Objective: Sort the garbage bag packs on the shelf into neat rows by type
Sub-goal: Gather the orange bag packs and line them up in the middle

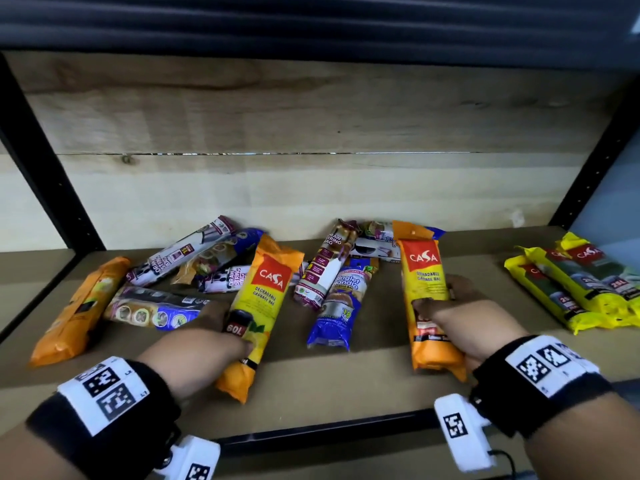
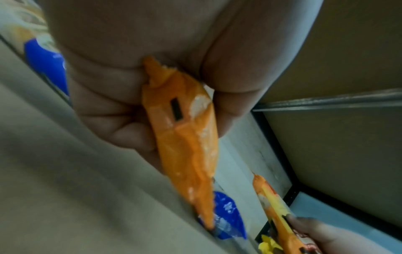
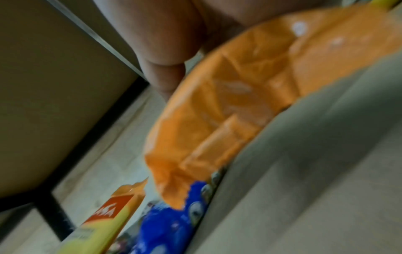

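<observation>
Two orange-and-yellow Casa packs are in my hands above the shelf (image 1: 346,386). My left hand (image 1: 221,337) grips the lower part of one Casa pack (image 1: 259,299), whose orange back (image 2: 185,142) fills the left wrist view. My right hand (image 1: 450,306) grips the other Casa pack (image 1: 424,289), with its orange wrapper (image 3: 228,103) close in the right wrist view. A third orange pack (image 1: 79,310) lies at the far left. Purple-white drawstring packs (image 1: 325,268) and blue singlet-handle packs (image 1: 343,306) lie scattered between them.
Several yellow packs (image 1: 581,289) lie together at the right end of the shelf. Black uprights (image 1: 45,157) stand at both sides, a wooden back panel (image 1: 311,116) behind, and a black rail (image 1: 311,431) along the front edge.
</observation>
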